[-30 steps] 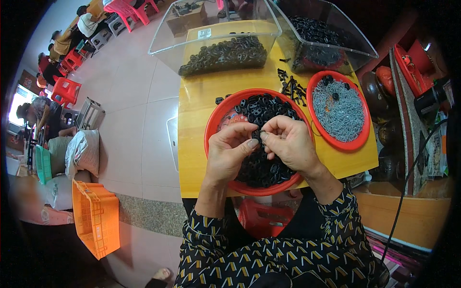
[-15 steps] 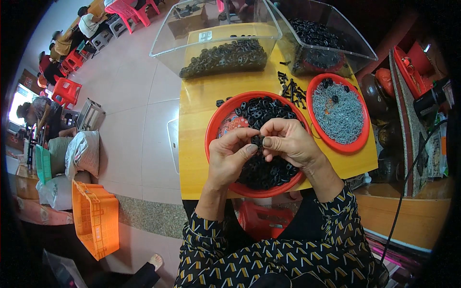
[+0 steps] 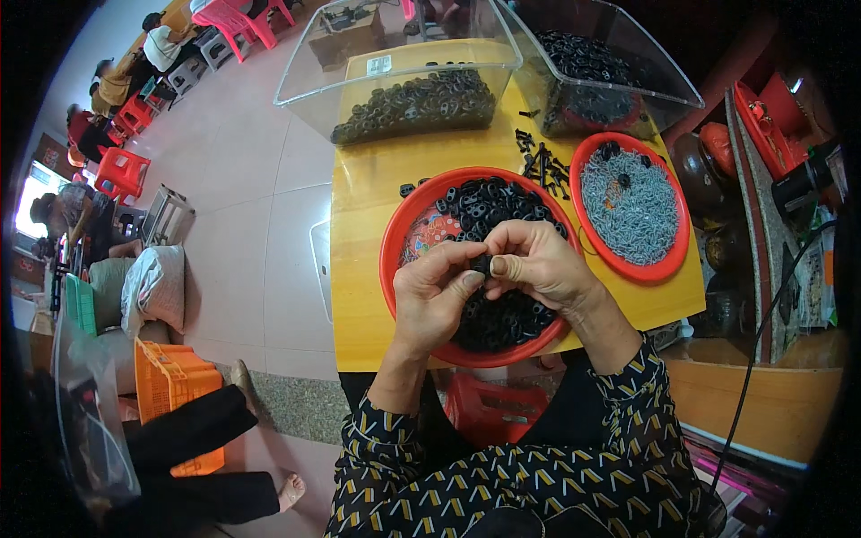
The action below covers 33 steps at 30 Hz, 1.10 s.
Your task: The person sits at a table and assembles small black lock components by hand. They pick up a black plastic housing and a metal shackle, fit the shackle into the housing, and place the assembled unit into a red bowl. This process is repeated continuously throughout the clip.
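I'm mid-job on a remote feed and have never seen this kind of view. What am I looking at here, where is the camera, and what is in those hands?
There is no machine: a person works with two bare hands. The camera sits on the person's head and looks down, so the forearms enter from the bottom edge, and the fisheye lens bends straight edges near the rim.

The left hand and right hand meet fingertip to fingertip above a red bowl of small black ring-shaped parts, pinching one small black part between them.

The bowl stands on a yellow table. To its right is a second red bowl of small grey pieces. At the far edge stand two clear plastic bins with more dark parts. A few loose black parts lie between the bowls. Other people sit at the upper left.
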Each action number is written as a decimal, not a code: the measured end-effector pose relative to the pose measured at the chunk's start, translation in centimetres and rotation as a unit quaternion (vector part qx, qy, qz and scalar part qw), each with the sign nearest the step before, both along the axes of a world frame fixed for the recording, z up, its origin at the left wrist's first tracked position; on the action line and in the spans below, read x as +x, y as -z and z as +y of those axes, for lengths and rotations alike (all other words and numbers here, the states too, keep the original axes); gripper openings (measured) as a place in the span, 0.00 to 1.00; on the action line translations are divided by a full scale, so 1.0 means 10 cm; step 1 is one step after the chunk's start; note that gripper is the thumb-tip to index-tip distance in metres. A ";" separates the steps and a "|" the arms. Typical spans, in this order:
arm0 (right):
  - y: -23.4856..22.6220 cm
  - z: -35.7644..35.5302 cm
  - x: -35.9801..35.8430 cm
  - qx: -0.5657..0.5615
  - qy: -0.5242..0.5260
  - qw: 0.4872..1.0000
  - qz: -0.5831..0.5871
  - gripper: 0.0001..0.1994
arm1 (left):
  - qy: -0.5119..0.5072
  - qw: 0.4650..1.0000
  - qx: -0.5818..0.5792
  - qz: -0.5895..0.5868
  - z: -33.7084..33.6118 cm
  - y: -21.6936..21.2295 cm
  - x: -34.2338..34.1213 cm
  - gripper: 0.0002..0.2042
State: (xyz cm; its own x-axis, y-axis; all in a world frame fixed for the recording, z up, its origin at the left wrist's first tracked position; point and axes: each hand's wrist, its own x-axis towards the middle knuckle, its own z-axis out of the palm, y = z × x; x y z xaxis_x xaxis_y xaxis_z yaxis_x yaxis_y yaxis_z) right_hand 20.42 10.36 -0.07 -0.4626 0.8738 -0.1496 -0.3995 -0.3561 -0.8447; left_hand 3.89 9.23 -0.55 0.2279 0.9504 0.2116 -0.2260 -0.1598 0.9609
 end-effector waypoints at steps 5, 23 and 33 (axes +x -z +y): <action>0.06 0.02 -0.02 0.014 0.003 1.000 0.006 0.08 | -0.017 0.998 0.033 0.050 0.02 0.08 0.00 0.12; -0.19 -0.03 -0.01 -0.010 0.035 0.998 -0.057 0.08 | 0.030 0.996 -0.033 -0.080 0.07 0.06 -0.04 0.13; -0.22 -0.07 -0.08 0.052 0.067 0.990 -0.109 0.06 | -0.006 0.999 0.018 -0.035 0.04 0.08 -0.01 0.12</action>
